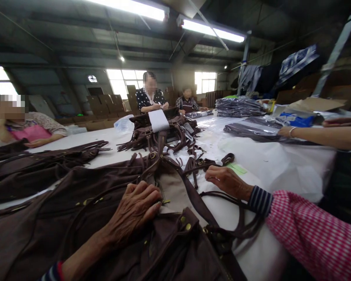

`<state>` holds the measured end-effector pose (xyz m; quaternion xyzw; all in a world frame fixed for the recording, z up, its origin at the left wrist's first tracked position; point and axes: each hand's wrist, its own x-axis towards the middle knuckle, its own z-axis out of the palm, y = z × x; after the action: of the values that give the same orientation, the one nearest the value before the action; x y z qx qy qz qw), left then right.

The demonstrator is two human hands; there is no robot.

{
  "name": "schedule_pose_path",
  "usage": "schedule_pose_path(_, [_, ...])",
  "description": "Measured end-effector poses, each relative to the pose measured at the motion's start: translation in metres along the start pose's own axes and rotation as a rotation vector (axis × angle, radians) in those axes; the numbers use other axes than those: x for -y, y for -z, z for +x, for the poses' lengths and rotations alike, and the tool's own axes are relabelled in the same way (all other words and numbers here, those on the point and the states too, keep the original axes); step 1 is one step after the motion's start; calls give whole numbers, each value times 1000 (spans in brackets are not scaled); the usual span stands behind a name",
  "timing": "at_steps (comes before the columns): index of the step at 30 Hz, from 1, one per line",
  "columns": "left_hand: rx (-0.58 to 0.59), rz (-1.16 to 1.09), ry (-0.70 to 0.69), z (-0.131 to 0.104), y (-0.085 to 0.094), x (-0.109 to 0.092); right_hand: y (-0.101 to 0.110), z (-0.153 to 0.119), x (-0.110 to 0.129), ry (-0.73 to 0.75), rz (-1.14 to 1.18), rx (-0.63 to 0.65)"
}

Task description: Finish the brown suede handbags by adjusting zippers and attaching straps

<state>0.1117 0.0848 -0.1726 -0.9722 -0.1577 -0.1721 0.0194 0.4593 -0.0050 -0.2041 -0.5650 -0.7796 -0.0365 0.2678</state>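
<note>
Dark brown bags with straps and brass-coloured studs cover the near table. My left hand (137, 207) lies on the nearest brown bag (163, 242), its fingers curled at the edge of the bag's open zip, where beige lining (172, 187) shows. Whether those fingers pinch any fabric is hidden. Over the white table, my right hand (229, 181) has its fingers bent together beside a bundle of brown straps (197, 166). What its fingertips hold, if anything, is too small to make out. A green slip (236, 168) lies just behind it.
More brown bags (41, 160) lie at the left. Farther back, a fringed bag pile bears a white paper (158, 120). Wrapped packs (236, 106) are stacked at the back right. People sit or stand around the table (102, 135); another person's arm (318, 136) reaches in from the right.
</note>
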Motion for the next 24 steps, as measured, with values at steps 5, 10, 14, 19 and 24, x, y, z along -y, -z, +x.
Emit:
schedule_pose_path(5, [-5,-1,7,-1,-1,0,31,14,-3,-313,471,-359])
schedule_pose_path(10, [-11,0,5,-1,-2,1,61,28,-4,-389,650,-268])
schedule_pose_path(14, [-29,5,-15,-1,-4,3,67,14,-23,-391,452,162])
schedule_pose_path(19, [-60,24,-24,-3,-8,6,68,-19,-68,-559,-214,204])
schedule_pose_path(24, [-27,12,-12,-1,-3,7,58,-38,-95,-572,-434,318])
